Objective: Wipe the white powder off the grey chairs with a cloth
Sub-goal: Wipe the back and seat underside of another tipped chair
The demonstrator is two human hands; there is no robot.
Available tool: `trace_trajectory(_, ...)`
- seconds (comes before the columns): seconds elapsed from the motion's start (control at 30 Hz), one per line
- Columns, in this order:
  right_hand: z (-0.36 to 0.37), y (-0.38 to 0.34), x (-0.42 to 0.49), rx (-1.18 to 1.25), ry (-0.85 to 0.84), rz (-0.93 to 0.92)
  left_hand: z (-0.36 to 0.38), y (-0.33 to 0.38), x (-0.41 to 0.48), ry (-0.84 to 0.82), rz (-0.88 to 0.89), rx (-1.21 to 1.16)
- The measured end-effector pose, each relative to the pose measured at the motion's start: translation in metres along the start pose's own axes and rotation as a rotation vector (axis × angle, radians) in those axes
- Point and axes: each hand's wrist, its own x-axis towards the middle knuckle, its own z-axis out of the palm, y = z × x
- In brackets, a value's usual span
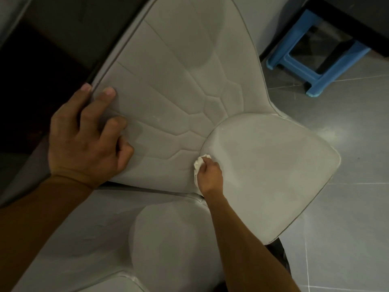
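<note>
Grey chair (189, 85), frame centre: left hand (88, 135) grips backrest edge, steadying; right hand (210, 175) pinches white cloth (200, 163) into seat crease.

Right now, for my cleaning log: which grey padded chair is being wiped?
Not the nearer chair but the farther grey padded chair: the right hand holds the white cloth at its seat crease, the left hand grips its backrest.
</note>
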Motion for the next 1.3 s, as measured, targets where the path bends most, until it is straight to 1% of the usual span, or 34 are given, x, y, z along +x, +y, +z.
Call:
trace_trajectory(0.03,0.004,-0.003,-0.003,0.051,0.040,-0.018,0.000,0.000,0.000,0.004,-0.001,-0.001)
trace_trajectory(0.07,0.007,-0.005,-0.007,0.076,0.038,-0.055,0.000,0.000,0.000,0.009,0.000,-0.002)
trace_trajectory(0.13,0.015,-0.003,-0.012,0.061,-0.046,-0.132,-0.001,0.000,0.001,0.014,0.001,-0.006)
trace_trajectory(0.27,0.006,0.024,0.007,-0.147,-0.248,-0.137,-0.003,0.001,0.002,0.023,-0.006,-0.017)
trace_trajectory(0.33,-0.008,0.032,0.013,-0.189,-0.301,-0.104,-0.002,0.001,0.002,0.019,-0.006,-0.013)
trace_trajectory(0.37,-0.014,0.032,0.014,-0.193,-0.278,-0.095,-0.001,0.001,0.001,0.020,-0.003,-0.008)
trace_trajectory(0.43,-0.018,0.033,0.019,-0.199,-0.144,-0.092,-0.001,0.000,0.001,0.029,0.001,-0.001)
trace_trajectory(0.47,-0.015,0.033,0.018,-0.166,-0.104,-0.088,-0.001,0.000,0.002,0.032,0.003,-0.004)
trace_trajectory(0.53,-0.006,0.031,0.008,-0.063,-0.136,-0.096,-0.001,0.000,0.002,0.037,0.003,-0.013)
trace_trajectory(0.6,0.004,0.033,-0.006,-0.013,-0.214,-0.175,0.000,-0.001,0.002,0.036,0.007,-0.021)
trace_trajectory(0.63,0.006,0.035,-0.009,-0.001,-0.242,-0.179,0.000,-0.001,0.002,0.032,0.011,-0.027)
trace_trajectory(0.67,0.008,0.039,-0.007,-0.024,-0.270,-0.163,0.001,-0.002,0.003,0.027,0.014,-0.030)
trace_trajectory(0.73,0.007,0.047,0.005,-0.214,-0.358,-0.118,0.000,-0.003,0.003,0.026,0.019,-0.032)
trace_trajectory(0.77,0.004,0.049,0.012,-0.278,-0.367,-0.099,0.000,-0.003,0.004,0.026,0.022,-0.037)
trace_trajectory(0.8,0.000,0.044,0.017,-0.293,-0.331,-0.089,0.000,-0.002,0.004,0.028,0.022,-0.043)
trace_trajectory(0.93,0.003,0.007,0.024,-0.009,-0.014,-0.152,-0.002,0.000,0.004,0.028,-0.002,-0.042)
trace_trajectory(0.97,0.007,-0.003,0.022,0.038,0.028,-0.174,-0.003,0.001,0.004,0.024,-0.004,-0.045)
trace_trajectory(1.0,0.011,-0.009,0.022,0.062,0.027,-0.168,-0.002,0.001,0.004,0.020,-0.003,-0.051)
trace_trajectory(1.07,0.020,-0.010,0.029,0.044,-0.038,-0.128,0.000,0.000,0.003,0.013,0.000,-0.048)
trace_trajectory(1.17,0.016,0.004,0.045,-0.197,-0.175,-0.023,0.001,-0.002,0.003,0.003,0.008,-0.047)
trace_trajectory(1.2,0.013,0.006,0.048,-0.249,-0.173,-0.004,0.001,-0.001,0.003,0.007,0.007,-0.049)
trace_trajectory(1.23,0.012,0.006,0.050,-0.242,-0.143,0.008,0.001,-0.001,0.003,0.015,0.006,-0.049)
trace_trajectory(1.3,0.012,-0.001,0.047,-0.137,-0.060,-0.011,0.000,0.000,0.003,0.025,0.008,-0.052)
